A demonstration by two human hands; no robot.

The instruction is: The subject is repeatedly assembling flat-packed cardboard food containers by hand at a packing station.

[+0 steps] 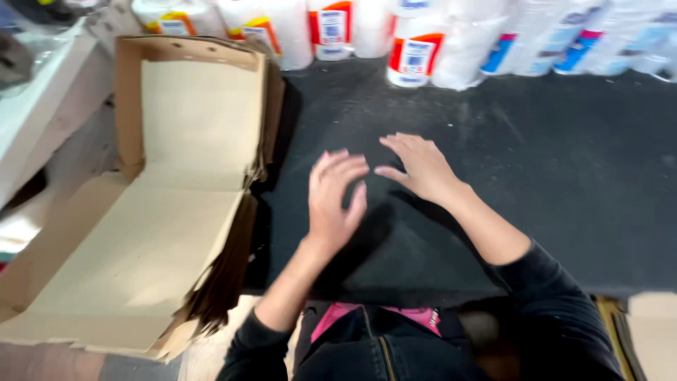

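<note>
Both the left hand (333,201) and the right hand (422,167) hover over the black bench (564,169) with grip wide and empty; the nearest flattened cardboard stack (162,212) overhangs the bench's left edge and could slide off if nudged.

Even, fairly bright overhead light, soft shadow under both hands on the matte black table (550,176), pale cardboard stack (176,212) near washed out, whole frame smeared with motion blur, white wrapped rolls (416,49) along top edge softest.
</note>
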